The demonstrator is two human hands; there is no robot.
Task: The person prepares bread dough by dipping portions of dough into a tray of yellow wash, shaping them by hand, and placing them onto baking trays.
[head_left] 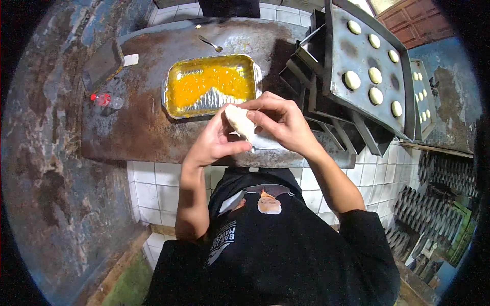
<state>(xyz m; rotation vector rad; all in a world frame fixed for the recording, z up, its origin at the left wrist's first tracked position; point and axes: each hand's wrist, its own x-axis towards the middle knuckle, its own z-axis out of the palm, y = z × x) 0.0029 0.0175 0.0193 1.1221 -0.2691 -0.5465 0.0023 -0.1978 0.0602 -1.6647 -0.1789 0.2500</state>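
Dough piece [239,121] is being pinched between left hand [212,140] and right hand [287,125] near a foil baking tray [210,98]; over-hard squeezing could tear it.

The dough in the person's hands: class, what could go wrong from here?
The dough, held between left hand and right hand, looks soft and might tear if squeezed. It appears close to the foil tray; a slip could perhaps land it in the yellow mixture. The metal trays are stacked crosswise, so a bump might shift the dough balls.
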